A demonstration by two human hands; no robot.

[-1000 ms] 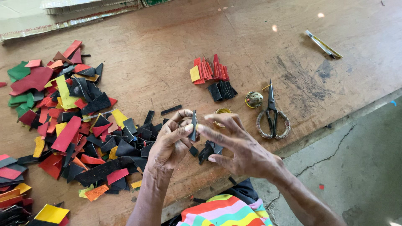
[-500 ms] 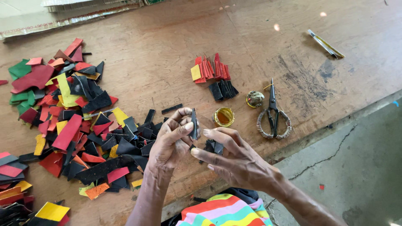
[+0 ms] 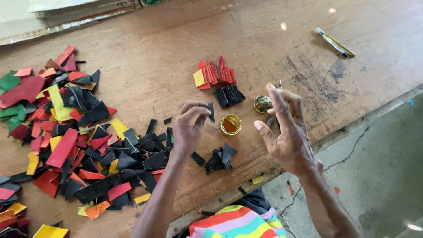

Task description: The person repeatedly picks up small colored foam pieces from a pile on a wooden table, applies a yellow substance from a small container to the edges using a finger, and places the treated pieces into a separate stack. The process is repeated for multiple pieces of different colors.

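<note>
— Both hands hover apart over the wooden table (image 3: 145, 57), seen from the head camera. What does the left hand (image 3: 187, 128) hold?

— Its fingers are pinched on a small black piece (image 3: 211, 112), held upright above the board.

— And the right hand (image 3: 286, 132)?

— Open, fingers spread, palm turned toward the left one, gripping nothing.

— What lies between them?

— A small open jar (image 3: 230, 124) with amber liquid stands on the table, between the two hands. Its lid (image 3: 263, 104) lies just beyond the right hand's fingertips.

— Anything else close by?

— Below the jar, near the table edge, a little heap of black offcuts (image 3: 218, 158). Beyond the hands, a tidy fan of red, yellow and black strips (image 3: 218, 81). Left of the left hand sprawls a big pile of coloured scraps (image 3: 66, 132).
</note>
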